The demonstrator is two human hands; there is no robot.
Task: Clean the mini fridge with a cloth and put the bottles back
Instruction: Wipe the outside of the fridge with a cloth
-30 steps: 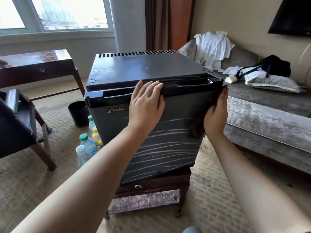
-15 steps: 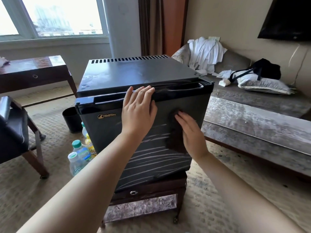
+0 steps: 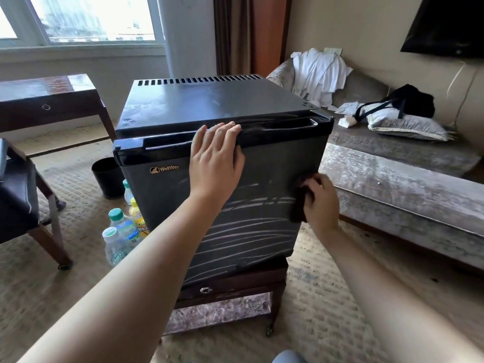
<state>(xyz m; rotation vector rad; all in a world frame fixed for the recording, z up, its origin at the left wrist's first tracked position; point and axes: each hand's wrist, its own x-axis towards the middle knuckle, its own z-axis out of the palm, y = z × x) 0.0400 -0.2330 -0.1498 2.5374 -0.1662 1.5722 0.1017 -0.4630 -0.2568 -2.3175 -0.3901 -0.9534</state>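
The black mini fridge (image 3: 209, 106) stands on a low wooden stand (image 3: 235, 286), its door shut and streaked with wipe marks. My left hand (image 3: 214, 163) lies flat against the top of the door, straight fingers reaching over the handle edge. My right hand (image 3: 320, 205) grips a dark cloth (image 3: 298, 208) and presses it on the right side of the door at mid height. Several bottles (image 3: 117, 226) stand on the carpet left of the fridge, partly hidden by my left forearm.
A black waste bin (image 3: 107, 176) stands behind the bottles. A dark chair (image 3: 18, 200) and a wooden desk (image 3: 47, 95) are at the left. A grey sofa (image 3: 392, 184) with white clothes (image 3: 317, 72) and a black bag (image 3: 411, 100) runs along the right.
My right hand swept the cloth from the door's right edge to its middle, then back to the right and lower. My left hand stayed on the door top.
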